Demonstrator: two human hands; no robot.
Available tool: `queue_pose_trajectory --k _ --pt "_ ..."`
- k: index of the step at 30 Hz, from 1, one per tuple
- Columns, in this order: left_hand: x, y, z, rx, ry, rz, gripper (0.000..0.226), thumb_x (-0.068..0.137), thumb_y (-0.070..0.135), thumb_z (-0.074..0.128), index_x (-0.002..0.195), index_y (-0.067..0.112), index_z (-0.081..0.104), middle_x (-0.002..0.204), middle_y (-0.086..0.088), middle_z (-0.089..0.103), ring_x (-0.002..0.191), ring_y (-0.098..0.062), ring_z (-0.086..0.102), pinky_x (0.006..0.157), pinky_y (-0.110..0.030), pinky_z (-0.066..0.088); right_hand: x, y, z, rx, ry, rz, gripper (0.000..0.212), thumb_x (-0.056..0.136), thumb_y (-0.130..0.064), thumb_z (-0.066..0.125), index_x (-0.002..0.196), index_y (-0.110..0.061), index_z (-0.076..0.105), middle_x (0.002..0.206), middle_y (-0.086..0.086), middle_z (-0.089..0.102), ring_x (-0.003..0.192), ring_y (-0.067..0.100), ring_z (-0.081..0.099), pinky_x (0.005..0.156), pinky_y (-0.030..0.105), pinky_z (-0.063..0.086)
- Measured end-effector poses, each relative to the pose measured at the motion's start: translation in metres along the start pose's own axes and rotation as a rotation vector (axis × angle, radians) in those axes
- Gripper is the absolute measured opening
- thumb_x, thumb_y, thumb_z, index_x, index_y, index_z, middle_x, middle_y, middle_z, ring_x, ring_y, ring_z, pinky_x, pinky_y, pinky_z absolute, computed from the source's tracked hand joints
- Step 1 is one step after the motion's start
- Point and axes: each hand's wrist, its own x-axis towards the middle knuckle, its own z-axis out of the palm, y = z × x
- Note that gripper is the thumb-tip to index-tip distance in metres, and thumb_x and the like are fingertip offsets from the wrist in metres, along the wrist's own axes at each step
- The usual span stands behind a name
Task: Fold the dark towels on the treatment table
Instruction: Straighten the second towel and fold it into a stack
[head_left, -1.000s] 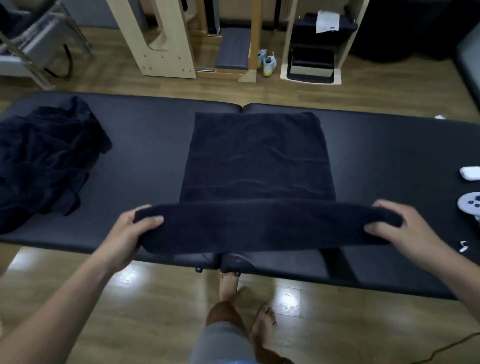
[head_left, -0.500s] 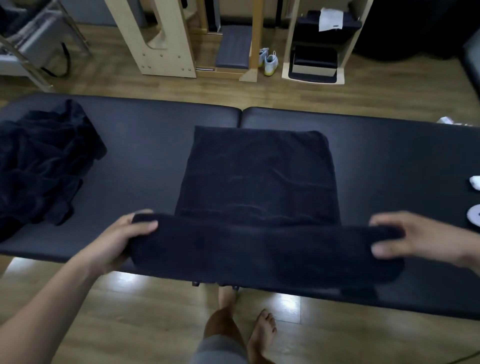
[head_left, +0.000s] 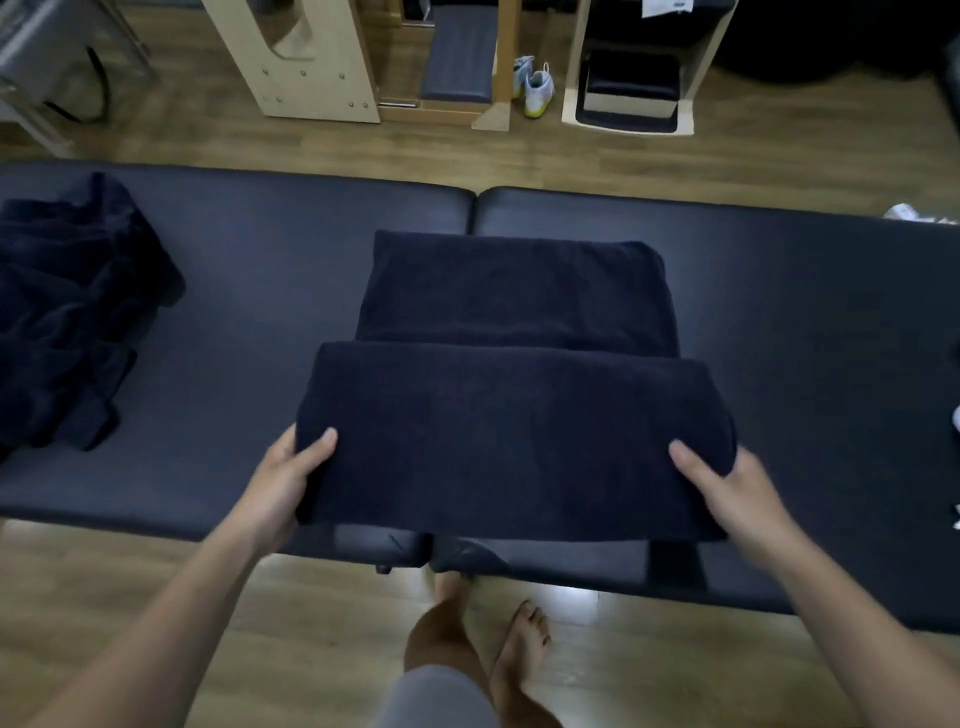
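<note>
From where I stand, the towel lies across the middle of the surface. Its far half is flat and its near half is raised as a doubled flap over the surface's near edge. The left hand pinches the flap's left end, thumb on top and fingers tucked under out of sight. The right hand does the same at the right end.

It looks like thick, soft terry: light, limp, not slippery, nothing to break. I'd hold it right at the two ends and keep it taut, or the middle will likely droop and the fold go crooked. A crumpled heap of more towels sits at the surface's left end.
</note>
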Motion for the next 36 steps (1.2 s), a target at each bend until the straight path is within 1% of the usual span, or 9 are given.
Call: queue_pose_trajectory --k 4,7,14,18,23,26,30,33,36 --pt "-0.008 -0.027 -0.003 0.138 0.005 -0.078 0.021 0.102 0.032 0.055 0.12 0.039 0.061 0.12 0.015 0.071 0.118 -0.014 0.064 0.094 -0.035 0.05 -0.014 0.034 0.01 -0.186 -0.094 0.148 0.046 0.08 -0.063 0.062 0.113 -0.03 0.063 0.113 -0.006 0.069 0.098 0.013 0.063 0.086 0.036 0.051" --pt "-0.007 -0.017 0.0 0.131 0.019 -0.025 0.021 0.103 0.033 0.053 0.119 0.043 0.062 0.121 0.017 0.07 0.115 -0.009 0.064 0.099 -0.037 0.049 -0.017 0.023 0.007 -0.114 -0.11 0.143 0.044 0.081 -0.063 0.057 0.114 -0.034 0.06 0.107 -0.018 0.064 0.099 0.009 0.062 0.081 0.031 0.049" --pt "-0.013 -0.024 -0.001 0.351 0.033 0.074 0.024 0.103 0.036 0.052 0.12 0.053 0.053 0.123 0.022 0.063 0.115 -0.007 0.06 0.092 -0.032 0.047 -0.023 0.034 0.009 -0.226 0.04 0.091 0.041 0.097 -0.047 0.052 0.127 -0.02 0.059 0.115 -0.001 0.064 0.108 0.021 0.059 0.088 0.038 0.046" --pt "-0.015 -0.034 0.004 0.433 0.05 0.044 0.028 0.103 0.031 0.052 0.126 0.046 0.049 0.119 0.024 0.06 0.114 -0.013 0.058 0.093 -0.037 0.046 -0.019 0.042 0.017 -0.133 0.037 0.274 0.034 0.093 -0.043 0.061 0.119 -0.022 0.063 0.105 -0.002 0.067 0.098 0.024 0.063 0.088 0.041 0.051" --pt "-0.006 -0.025 0.003 0.534 0.181 -0.002 0.006 0.094 0.021 0.06 0.098 0.024 0.057 0.1 0.006 0.069 0.097 -0.02 0.064 0.084 -0.046 0.05 -0.012 0.037 0.011 0.079 0.024 0.366 0.038 0.092 -0.048 0.06 0.125 -0.028 0.059 0.113 -0.004 0.067 0.101 0.021 0.064 0.091 0.041 0.051" --pt "-0.001 -0.019 0.011 0.54 0.189 -0.03 0.021 0.09 0.012 0.056 0.107 0.023 0.051 0.104 0.003 0.064 0.093 -0.018 0.06 0.075 -0.042 0.048 -0.01 0.038 0.012 0.035 -0.012 0.373 0.047 0.098 -0.057 0.043 0.135 -0.03 0.053 0.116 -0.004 0.062 0.107 0.022 0.06 0.099 0.042 0.047" --pt "0.0 -0.024 0.023 0.589 0.157 -0.029 0.051 0.09 0.012 0.047 0.134 0.033 0.032 0.12 0.0 0.059 0.099 -0.026 0.059 0.085 -0.047 0.05 -0.011 0.037 0.015 -0.153 0.007 0.376 0.049 0.101 -0.052 0.037 0.136 -0.02 0.051 0.127 0.005 0.061 0.111 0.028 0.058 0.099 0.046 0.046" --pt "0.003 -0.028 0.035 0.925 0.286 0.119 0.073 0.081 0.007 0.051 0.148 0.022 0.024 0.134 -0.012 0.046 0.108 -0.038 0.052 0.09 -0.051 0.045 -0.011 0.025 0.017 -0.454 0.202 0.228 0.035 0.098 -0.034 0.049 0.127 -0.015 0.047 0.129 0.015 0.058 0.107 0.033 0.055 0.096 0.05 0.044" --pt "0.003 -0.029 0.065 1.308 0.351 0.511 0.074 0.075 0.02 0.055 0.147 0.012 0.04 0.143 -0.02 0.045 0.128 -0.042 0.043 0.101 -0.058 0.035 -0.014 0.005 0.049 -0.908 0.409 -0.282 0.049 0.088 -0.03 0.052 0.134 -0.014 0.052 0.139 0.016 0.053 0.129 0.036 0.047 0.107 0.061 0.029"
